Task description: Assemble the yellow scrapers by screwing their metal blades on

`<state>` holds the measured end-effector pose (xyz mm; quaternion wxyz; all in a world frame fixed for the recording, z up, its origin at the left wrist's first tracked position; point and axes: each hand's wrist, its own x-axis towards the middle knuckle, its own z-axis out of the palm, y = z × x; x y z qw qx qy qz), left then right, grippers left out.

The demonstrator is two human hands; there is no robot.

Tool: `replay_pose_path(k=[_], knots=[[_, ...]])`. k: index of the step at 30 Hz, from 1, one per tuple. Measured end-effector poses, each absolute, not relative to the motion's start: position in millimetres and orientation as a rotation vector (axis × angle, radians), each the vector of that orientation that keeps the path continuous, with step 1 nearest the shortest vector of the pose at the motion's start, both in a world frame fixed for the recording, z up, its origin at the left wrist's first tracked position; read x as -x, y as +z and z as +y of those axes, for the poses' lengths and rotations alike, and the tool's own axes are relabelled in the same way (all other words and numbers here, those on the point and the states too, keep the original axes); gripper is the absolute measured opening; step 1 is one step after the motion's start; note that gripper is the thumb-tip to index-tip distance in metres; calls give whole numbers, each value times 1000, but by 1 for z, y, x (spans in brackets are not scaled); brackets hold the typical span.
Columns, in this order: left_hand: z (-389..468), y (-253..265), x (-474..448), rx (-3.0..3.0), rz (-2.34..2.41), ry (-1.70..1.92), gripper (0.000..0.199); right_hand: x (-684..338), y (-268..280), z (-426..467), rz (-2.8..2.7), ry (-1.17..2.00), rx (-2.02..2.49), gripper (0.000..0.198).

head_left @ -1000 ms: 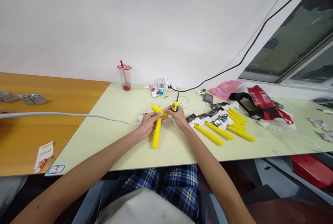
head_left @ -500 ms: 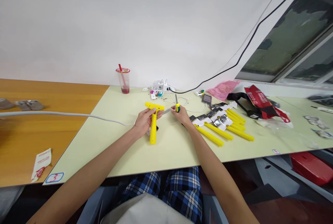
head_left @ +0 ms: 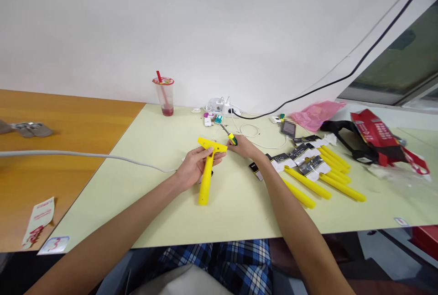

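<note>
My left hand (head_left: 192,167) is closed around the neck of a yellow T-shaped scraper (head_left: 206,178), thumb on its front. The scraper's wide head points away from me, with small holes in it, and its handle points toward me. Just right of the head, my right hand (head_left: 243,146) is closed on a screwdriver (head_left: 232,139) with a yellow and green handle. The screwdriver's shaft points up and left, away from the scraper. Right fingertips are close to the scraper head's right end; whether they touch it I cannot tell. A small dark object under my left hand is mostly hidden.
Several yellow scrapers (head_left: 308,182) with black-and-white packaging cards (head_left: 303,153) lie at the right. Behind them are a pink bag (head_left: 318,114) and a red package (head_left: 376,133). A drink cup (head_left: 164,96) and a power strip (head_left: 219,105) stand by the wall.
The thin metal strip seen between my hands is no longer visible there. The screwdriver has tilted to the left, and my right hand is closer to the scraper head. The view has shifted.
</note>
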<state>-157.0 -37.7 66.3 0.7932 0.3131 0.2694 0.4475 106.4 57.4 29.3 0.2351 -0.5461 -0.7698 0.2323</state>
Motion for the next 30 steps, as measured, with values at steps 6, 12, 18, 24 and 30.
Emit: replay_pose_path(k=[6,12,18,24,30], knots=[[-39,64,157,-655,615,939,14,-105,27,48,-2095,496,1589,11],[-32,60,159,-651,669,968,16,-99,24,42,-2139,425,1616,12],[-29,59,160,-644,682,977,15,-97,28,38,-2089,332,1601,12],[-35,58,156,-676,657,946,11,-85,36,29,-1757,330,1513,16],[-31,49,157,-706,693,726,12,-60,35,-2,-1225,747,1227,54]])
